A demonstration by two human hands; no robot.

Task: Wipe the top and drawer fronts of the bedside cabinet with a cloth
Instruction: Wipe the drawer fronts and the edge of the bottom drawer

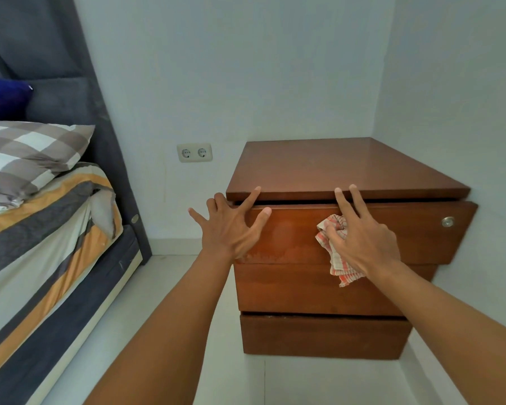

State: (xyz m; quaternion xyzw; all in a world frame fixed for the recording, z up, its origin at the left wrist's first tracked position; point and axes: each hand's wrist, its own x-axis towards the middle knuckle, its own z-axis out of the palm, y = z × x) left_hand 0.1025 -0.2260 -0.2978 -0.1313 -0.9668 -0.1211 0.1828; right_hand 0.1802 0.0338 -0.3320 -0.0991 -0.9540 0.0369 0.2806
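A brown wooden bedside cabinet with three drawers stands in the corner. Its top drawer front sticks out a little and carries a round metal lock at the right. My left hand is spread flat against the left end of that drawer front, with one finger reaching the edge of the cabinet top. My right hand presses a red-and-white checked cloth against the middle of the same drawer front. Two of its fingers stretch up to the top's front edge. The cloth's lower end hangs over the second drawer.
A bed with a striped sheet and a checked pillow lies at the left. A double wall socket sits between bed and cabinet. White walls close in behind and at the right. A strip of pale floor runs between bed and cabinet.
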